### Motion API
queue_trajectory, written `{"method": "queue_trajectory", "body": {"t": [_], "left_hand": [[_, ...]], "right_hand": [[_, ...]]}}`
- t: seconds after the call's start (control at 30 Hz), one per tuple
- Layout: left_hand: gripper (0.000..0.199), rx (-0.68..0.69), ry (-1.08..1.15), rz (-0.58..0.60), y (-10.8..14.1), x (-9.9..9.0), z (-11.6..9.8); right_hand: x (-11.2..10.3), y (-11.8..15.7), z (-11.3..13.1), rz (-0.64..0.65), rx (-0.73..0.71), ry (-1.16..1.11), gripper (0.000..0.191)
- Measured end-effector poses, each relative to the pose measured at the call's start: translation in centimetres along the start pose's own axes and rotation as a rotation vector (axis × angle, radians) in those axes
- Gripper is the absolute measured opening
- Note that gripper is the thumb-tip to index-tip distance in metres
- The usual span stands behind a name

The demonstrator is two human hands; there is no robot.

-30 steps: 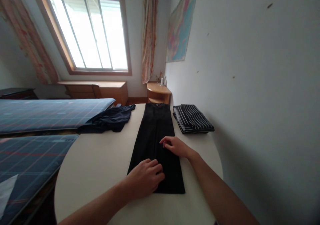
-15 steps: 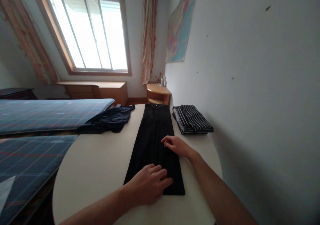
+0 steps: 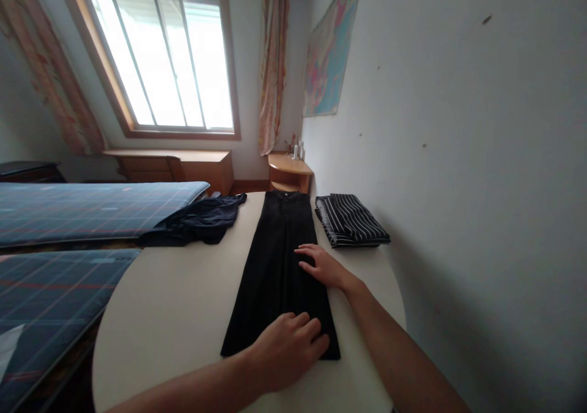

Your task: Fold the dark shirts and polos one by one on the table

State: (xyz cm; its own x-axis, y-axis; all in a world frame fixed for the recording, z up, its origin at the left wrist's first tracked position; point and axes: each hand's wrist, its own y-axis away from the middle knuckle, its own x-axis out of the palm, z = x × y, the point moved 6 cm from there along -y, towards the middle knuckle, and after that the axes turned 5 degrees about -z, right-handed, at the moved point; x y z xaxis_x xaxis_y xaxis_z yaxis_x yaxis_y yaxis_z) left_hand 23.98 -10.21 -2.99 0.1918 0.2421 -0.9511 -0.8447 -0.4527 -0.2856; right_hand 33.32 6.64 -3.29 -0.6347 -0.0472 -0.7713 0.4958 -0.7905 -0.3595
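A pair of black trousers [image 3: 275, 266] lies flat and lengthwise on the round cream table [image 3: 160, 303], with the waistband at the far end. My left hand [image 3: 291, 349] is over the near end by the hem, its fingers curled down and closed on the cloth; the fingertips are partly hidden. Farther up, at the right-hand side of the trousers, my right hand [image 3: 323, 266] rests lightly with its fingers stretched and apart. It grips nothing.
A folded black-and-white striped garment [image 3: 353, 220] lies at the table's far right, near the wall. A crumpled dark navy garment [image 3: 202, 220] spans the table's far left edge and a plaid mattress [image 3: 101, 211]. A small wooden corner shelf [image 3: 291, 165] stands beyond.
My left hand has slid right and slightly nearer along the hem end, so the near left corner of the trousers shows. My right hand's fingers have spread out from a looser curl.
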Motion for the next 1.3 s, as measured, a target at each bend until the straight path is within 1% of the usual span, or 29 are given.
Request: {"method": "queue_trajectory", "body": {"t": [0.07, 0.13, 0.23, 0.3, 0.4, 0.53, 0.63, 0.7, 0.77, 0.83, 0.93, 1.0, 1.1, 1.2, 1.3], "left_hand": [[0.019, -0.004, 0.015, -0.001, -0.2, -0.1, -0.1], [0.021, -0.002, 0.014, 0.004, -0.7, -0.1, -0.3], [0.01, 0.004, -0.006, -0.001, -1.4, 0.0, -0.8], [0.005, 0.005, -0.008, -0.029, -1.7, -0.1, -1.1], [0.008, 0.008, 0.018, -0.058, -1.8, -0.1, -1.4], [0.011, 0.029, 0.13, -0.02, -1.5, -0.3, -1.2], [0.023, 0.066, 0.321, 0.004, -1.3, -1.3, 0.3], [0.022, 0.095, 0.4, 0.019, -0.9, -2.1, 2.1], [0.023, 0.017, 0.354, 0.017, -0.2, -2.4, 5.0], [0.024, -0.064, 0.324, 0.033, 0.8, -2.2, 7.6], [0.028, -0.137, 0.373, 0.002, 2.4, -1.5, 10.2], [0.027, -0.168, 0.425, -0.022, 3.2, -1.1, 10.8], [0.022, -0.179, 0.481, -0.011, 3.8, -0.7, 10.8], [0.021, -0.172, 0.506, -0.003, 3.9, -0.9, 10.4], [0.015, -0.165, 0.537, -0.023, 3.8, -1.2, 10.3]], "right_hand": [[0.5, 0.1, -0.3, 0.043, 0.012, 0.013, 0.041], [0.7, 0.2, -0.5, 0.064, 0.009, 0.013, 0.04], [0.7, 0.1, -0.8, 0.053, 0.002, 0.011, 0.039], [0.7, 0.1, -0.9, 0.046, -0.002, 0.01, 0.038], [0.7, 0.0, -1.0, 0.027, 0.002, 0.013, 0.04], [1.1, 0.0, -1.1, 0.054, 0.018, 0.036, 0.042], [1.2, 0.0, -1.0, 0.08, 0.021, 0.062, 0.038], [1.0, -0.1, -0.9, 0.071, 0.017, 0.073, 0.034], [0.8, -0.1, -0.6, 0.055, 0.01, 0.085, 0.03], [0.7, -0.1, -0.2, 0.044, 0.003, 0.094, 0.027], [1.0, 0.0, 1.0, 0.052, -0.028, 0.084, 0.022], [1.4, 0.1, 2.0, 0.063, -0.064, 0.067, 0.019], [2.1, 0.1, 3.4, 0.077, -0.108, 0.045, 0.02], [2.7, 0.2, 4.0, 0.095, -0.132, 0.028, 0.022], [2.7, 0.5, 4.2, 0.119, -0.155, 0.007, 0.024]]}}
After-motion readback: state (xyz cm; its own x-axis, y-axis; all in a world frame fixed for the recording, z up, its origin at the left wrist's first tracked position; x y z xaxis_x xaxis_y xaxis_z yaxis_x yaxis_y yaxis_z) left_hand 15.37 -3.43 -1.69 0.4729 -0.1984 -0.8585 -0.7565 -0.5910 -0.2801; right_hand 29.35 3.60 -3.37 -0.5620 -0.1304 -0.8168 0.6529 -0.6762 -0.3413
